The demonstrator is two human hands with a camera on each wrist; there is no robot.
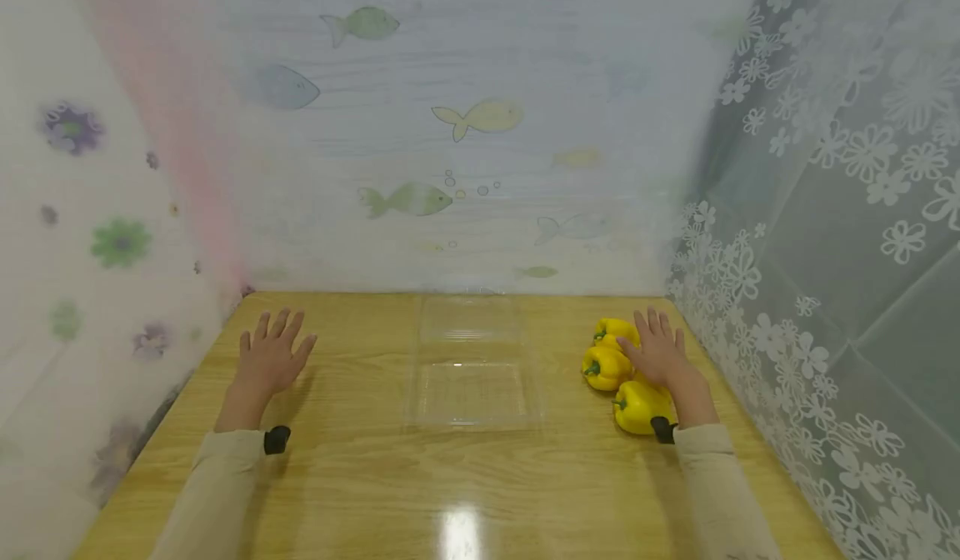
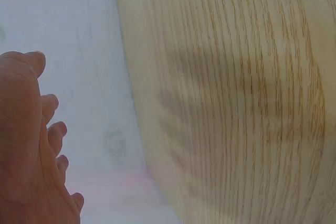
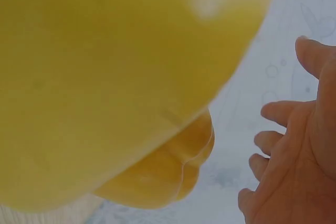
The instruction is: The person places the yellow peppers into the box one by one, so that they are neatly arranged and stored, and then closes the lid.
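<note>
My left hand is held above the left side of the wooden table with fingers spread and nothing in it; its shadow falls on the wood. On the right, my right hand hovers over several yellow bell peppers, its fingers straight and spread. One pepper lies at the back, another in the middle, and a third nearest me, partly behind the wrist camera. In the right wrist view a yellow pepper looms close, with the palm apart from it. A clear plastic container stands with its lid raised mid-table.
The wooden table meets a fish-printed curtain at the back. A flower-patterned sheet borders the left side, and a sheer flowered curtain hangs along the right edge.
</note>
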